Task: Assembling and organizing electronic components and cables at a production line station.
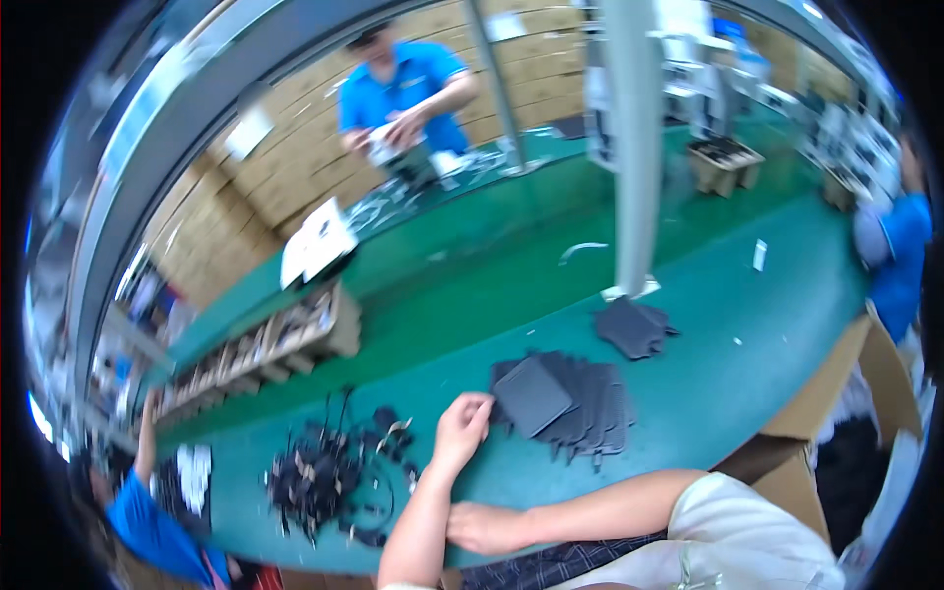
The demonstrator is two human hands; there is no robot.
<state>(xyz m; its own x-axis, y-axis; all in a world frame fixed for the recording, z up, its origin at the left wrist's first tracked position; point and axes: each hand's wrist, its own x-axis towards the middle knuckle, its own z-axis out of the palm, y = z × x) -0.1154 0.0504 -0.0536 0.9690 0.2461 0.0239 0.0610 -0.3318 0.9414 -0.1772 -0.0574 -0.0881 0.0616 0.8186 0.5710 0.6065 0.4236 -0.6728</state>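
My left hand is closed, its fingers bent together beside the left edge of a fanned stack of flat dark-grey square pieces. Short tabs stick out from several of them. I cannot tell whether the fingertips grip a piece. Close to the table's near edge, my right hand is curled shut against my left forearm, and what it may hold is hidden. To the left lies a tangled heap of small black parts with cords. A smaller pile of the grey pieces lies farther off.
A white post rises from the green table. Cardboard trays line the raised green strip at left; another tray stands far right. An open cardboard box is at my right. People in blue work across, left and right.
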